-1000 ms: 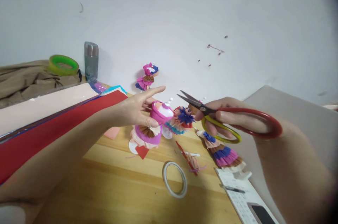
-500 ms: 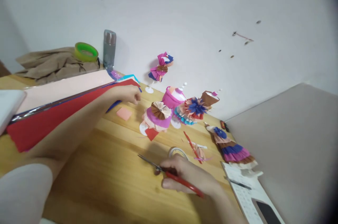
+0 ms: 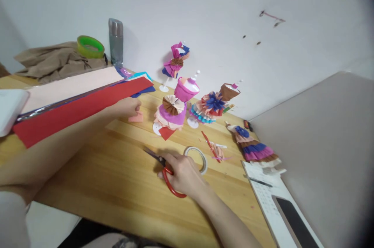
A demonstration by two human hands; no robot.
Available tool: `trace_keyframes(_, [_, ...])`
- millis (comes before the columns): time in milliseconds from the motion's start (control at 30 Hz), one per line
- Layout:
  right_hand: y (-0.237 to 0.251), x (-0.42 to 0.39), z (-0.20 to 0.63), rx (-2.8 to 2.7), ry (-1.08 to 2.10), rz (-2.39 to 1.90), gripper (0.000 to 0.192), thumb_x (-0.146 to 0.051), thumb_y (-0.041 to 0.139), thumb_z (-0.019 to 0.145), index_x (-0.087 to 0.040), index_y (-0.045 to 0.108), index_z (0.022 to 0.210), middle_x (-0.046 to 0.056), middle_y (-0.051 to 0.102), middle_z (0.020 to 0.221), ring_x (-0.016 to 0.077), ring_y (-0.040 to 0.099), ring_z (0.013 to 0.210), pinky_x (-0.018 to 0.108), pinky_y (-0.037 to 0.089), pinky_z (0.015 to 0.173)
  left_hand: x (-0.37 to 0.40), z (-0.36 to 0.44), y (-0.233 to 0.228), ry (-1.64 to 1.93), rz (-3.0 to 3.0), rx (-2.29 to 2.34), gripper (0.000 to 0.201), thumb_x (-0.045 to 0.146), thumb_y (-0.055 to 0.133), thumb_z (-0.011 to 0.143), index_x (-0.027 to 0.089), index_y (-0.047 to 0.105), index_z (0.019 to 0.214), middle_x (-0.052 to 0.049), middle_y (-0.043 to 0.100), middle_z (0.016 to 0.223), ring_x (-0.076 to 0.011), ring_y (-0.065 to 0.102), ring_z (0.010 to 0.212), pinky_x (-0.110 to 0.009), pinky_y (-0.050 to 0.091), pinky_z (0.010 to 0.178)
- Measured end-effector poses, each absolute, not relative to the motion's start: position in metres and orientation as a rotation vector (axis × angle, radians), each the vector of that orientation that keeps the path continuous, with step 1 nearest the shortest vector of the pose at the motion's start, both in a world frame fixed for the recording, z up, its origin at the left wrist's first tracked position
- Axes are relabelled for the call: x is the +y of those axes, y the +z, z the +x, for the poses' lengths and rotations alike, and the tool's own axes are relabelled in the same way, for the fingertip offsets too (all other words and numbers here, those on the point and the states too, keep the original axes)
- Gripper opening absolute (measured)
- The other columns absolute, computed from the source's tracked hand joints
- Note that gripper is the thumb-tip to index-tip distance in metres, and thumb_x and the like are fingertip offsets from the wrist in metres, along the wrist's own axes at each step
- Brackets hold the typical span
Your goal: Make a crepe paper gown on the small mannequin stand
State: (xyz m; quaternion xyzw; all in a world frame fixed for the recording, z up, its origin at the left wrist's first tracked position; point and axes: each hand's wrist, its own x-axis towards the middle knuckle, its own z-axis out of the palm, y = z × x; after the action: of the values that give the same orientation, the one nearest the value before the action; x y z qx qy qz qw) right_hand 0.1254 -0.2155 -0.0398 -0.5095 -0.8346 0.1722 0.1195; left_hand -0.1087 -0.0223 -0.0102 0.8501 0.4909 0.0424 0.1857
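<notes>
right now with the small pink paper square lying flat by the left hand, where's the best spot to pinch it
Probably the right-hand edge of the pink square. It lies flat on the wooden table, and the left hand already touches its left side. Come from above, slide a fingertip under that free edge, then pinch with the thumb on top.

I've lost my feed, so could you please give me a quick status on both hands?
Right hand holds scissors flat on table. Left hand on pink paper scrap. Tape ring beside right hand.
</notes>
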Motion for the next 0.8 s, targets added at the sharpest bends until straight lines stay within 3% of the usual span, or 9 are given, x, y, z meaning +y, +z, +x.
trace_keyframes(133, [-0.043, -0.221, 0.122, -2.586, 0.365, -1.444, 0.055, -0.017, 0.057, 0.077, -0.012, 0.051, 0.132, 0.015, 0.066, 0.107, 0.0246, 0.064, 0.090, 0.035, 0.051, 0.079, -0.032, -0.115, -0.017, 0.284, 2.243, 1.319, 0.015, 0.021, 0.059, 0.063, 0.017, 0.061, 0.078, -0.002, 0.060, 0.073, -0.0167, 0.053, 0.067, -0.024, 0.033, 0.057])
trace_keyframes(233, [-0.044, -0.224, 0.119, -2.640, 0.301, -1.401, 0.060, -0.019, 0.056, 0.079, -0.012, 0.047, 0.138, 0.014, 0.065, 0.101, 0.0247, 0.063, 0.086, 0.038, 0.052, 0.079, -0.049, -0.111, -0.023, 0.346, 2.046, 1.069, 0.009, 0.022, 0.064, 0.062, 0.017, 0.057, 0.061, 0.003, 0.050, 0.057, -0.0119, 0.046, 0.055, -0.022, 0.029, 0.052])
trace_keyframes(333, [-0.048, -0.225, 0.117, -2.681, 0.197, -1.291, 0.055, -0.022, 0.053, 0.085, -0.011, 0.047, 0.138, 0.014, 0.065, 0.099, 0.0261, 0.061, 0.090, 0.039, 0.052, 0.078, -0.073, -0.095, -0.027, 0.412, 1.796, 0.863, 0.020, 0.027, 0.069, 0.061, 0.016, 0.052, 0.056, 0.005, 0.045, 0.053, -0.0094, 0.042, 0.050, -0.021, 0.029, 0.050])
trace_keyframes(600, [-0.064, -0.223, 0.118, -2.641, -0.018, -1.057, 0.043, -0.031, 0.048, 0.091, -0.010, 0.055, 0.128, 0.013, 0.066, 0.090, 0.0256, 0.059, 0.083, 0.041, 0.051, 0.074, -0.126, -0.059, -0.041, 0.688, 1.451, 0.689, 0.032, 0.034, 0.073, 0.064, 0.016, 0.046, 0.062, 0.006, 0.049, 0.051, -0.0076, 0.046, 0.048, -0.020, 0.036, 0.049])
trace_keyframes(700, [-0.068, -0.223, 0.118, -2.589, 0.046, -0.994, 0.038, -0.035, 0.051, 0.089, -0.011, 0.060, 0.118, 0.013, 0.067, 0.090, 0.0253, 0.060, 0.083, 0.040, 0.051, 0.073, -0.133, -0.059, -0.050, 0.723, 1.387, 0.727, 0.033, 0.041, 0.071, 0.068, 0.016, 0.051, 0.070, 0.004, 0.053, 0.048, -0.0080, 0.045, 0.042, -0.019, 0.032, 0.043])
trace_keyframes(800, [-0.069, -0.225, 0.116, -2.390, 0.235, -0.948, 0.029, -0.039, 0.056, 0.085, -0.015, 0.064, 0.099, 0.011, 0.067, 0.088, 0.0230, 0.061, 0.079, 0.037, 0.051, 0.072, -0.139, -0.060, -0.054, 0.777, 1.327, 0.747, 0.033, 0.043, 0.071, 0.071, 0.016, 0.051, 0.070, 0.007, 0.046, 0.044, -0.0056, 0.037, 0.038, -0.019, 0.023, 0.041])
